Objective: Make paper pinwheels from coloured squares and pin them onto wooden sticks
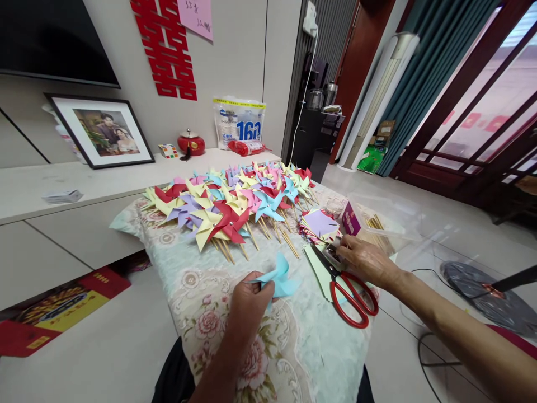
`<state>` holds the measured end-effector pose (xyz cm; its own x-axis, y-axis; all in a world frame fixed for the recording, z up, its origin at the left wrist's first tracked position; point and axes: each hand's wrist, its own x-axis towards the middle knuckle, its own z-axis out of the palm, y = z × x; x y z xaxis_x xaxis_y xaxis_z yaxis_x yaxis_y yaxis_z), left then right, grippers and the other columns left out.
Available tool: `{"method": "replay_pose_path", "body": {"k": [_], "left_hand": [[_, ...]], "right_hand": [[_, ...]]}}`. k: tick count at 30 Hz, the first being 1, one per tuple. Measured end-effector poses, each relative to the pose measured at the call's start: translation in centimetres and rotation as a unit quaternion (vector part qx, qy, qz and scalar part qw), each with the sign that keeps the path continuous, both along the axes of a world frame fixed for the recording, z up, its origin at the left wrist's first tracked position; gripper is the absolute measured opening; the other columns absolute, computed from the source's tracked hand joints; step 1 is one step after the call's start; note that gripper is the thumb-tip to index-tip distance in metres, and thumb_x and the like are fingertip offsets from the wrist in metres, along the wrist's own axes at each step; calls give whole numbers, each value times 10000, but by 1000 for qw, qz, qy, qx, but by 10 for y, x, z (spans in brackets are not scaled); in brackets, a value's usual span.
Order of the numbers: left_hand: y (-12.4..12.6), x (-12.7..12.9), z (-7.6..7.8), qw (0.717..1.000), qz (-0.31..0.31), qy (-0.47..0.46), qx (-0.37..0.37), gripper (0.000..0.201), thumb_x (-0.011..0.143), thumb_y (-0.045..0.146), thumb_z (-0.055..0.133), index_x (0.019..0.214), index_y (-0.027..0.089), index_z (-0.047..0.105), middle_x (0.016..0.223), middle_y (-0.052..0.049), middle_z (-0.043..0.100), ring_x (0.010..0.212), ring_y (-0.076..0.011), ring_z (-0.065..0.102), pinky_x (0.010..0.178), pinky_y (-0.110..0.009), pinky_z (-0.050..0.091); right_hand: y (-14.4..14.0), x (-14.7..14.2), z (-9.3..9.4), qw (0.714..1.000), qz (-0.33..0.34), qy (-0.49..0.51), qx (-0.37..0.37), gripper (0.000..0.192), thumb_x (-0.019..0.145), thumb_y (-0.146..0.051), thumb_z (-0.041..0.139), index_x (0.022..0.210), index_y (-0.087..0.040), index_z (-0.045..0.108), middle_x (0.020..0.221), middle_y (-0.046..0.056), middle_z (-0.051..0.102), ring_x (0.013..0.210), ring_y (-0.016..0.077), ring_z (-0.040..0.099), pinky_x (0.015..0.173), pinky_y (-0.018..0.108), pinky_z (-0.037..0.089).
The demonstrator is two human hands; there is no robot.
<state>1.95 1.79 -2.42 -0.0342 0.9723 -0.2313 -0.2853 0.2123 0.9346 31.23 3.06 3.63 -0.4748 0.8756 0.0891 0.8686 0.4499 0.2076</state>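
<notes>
One blue paper is pinched over the bench by the left hand, and its folds could be sprung if pressure is eased while the right hand, grip unclear, is held at the small box.

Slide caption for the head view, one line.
Left hand holds folded blue paper, right hand beside the scissors, pinwheels massed beyond.

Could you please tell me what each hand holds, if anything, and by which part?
The left hand holds a blue folded paper by its left side; the right hand, I cannot tell.
</notes>
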Motion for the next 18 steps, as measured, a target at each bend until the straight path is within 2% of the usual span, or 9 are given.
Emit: {"method": "replay_pose_path", "body": {"k": [8,13,18], "left_hand": [[-1,-1,1,1000,-11,10,9,139,595,265,667,564,197,550,427,55,558,419,-105,496,455,-197,426],[0,1,-1,1000,-1,-7,-4,148,575,275,690,567,199,563,447,63,552,437,-116,514,480,-228,489],[1,0,-4,1000,-7,8,3,149,577,271,692,556,201,562,443,59,550,432,-120,513,472,-233,491]], "right_hand": [[-8,9,-14,1000,1,-3,31,276,959,-87,422,775,-163,613,808,97,624,735,212,560,675,309,408],[-16,10,-20,999,7,20,31,279,996,-140,409,854,-153,648,862,119,660,770,220,594,727,327,448],[-22,9,-15,999,2,48,-1,301,1024,-225,397,902,-155,663,857,113,666,786,214,620,776,327,468]]}}
